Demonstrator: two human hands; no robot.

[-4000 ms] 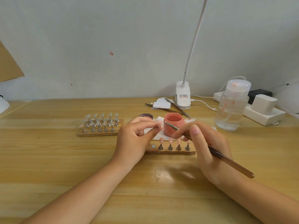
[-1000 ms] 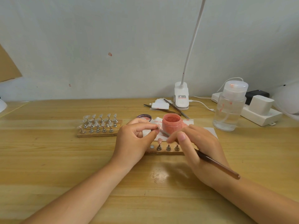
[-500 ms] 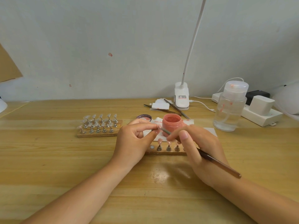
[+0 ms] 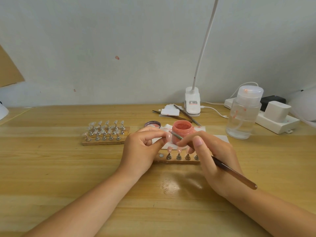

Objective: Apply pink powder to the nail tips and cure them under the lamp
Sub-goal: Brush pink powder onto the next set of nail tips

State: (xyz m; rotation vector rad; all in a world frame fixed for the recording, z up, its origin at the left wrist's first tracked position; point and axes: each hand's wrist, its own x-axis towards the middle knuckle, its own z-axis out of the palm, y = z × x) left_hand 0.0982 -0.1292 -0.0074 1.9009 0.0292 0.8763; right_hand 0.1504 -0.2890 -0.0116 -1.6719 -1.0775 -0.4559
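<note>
- On the table (image 4: 51, 168), near the back wall, stands a white lamp (image 4: 192, 105) with a long thin neck.
- At the right is a clear bottle (image 4: 243, 115), next to a white power strip (image 4: 277, 122).
- The left hand (image 4: 142, 151) has its fingers curled, and it pinches one pink nail tip (image 4: 168, 136) between thumb and finger.
- The right hand (image 4: 212, 154) grips a brush (image 4: 234, 173) like a pencil. The brush end touches the pinched tip.
- A rack (image 4: 105, 135) of clear tips sits to the left, well apart from the hands.
- A small wood stand (image 4: 176, 161) lies between the hands, with pink tips on pegs.
- The open pink powder jar (image 4: 182, 130) sits on white paper (image 4: 222, 138), just behind the hands.
- Its lid (image 4: 152, 124) lies just left of it.
</note>
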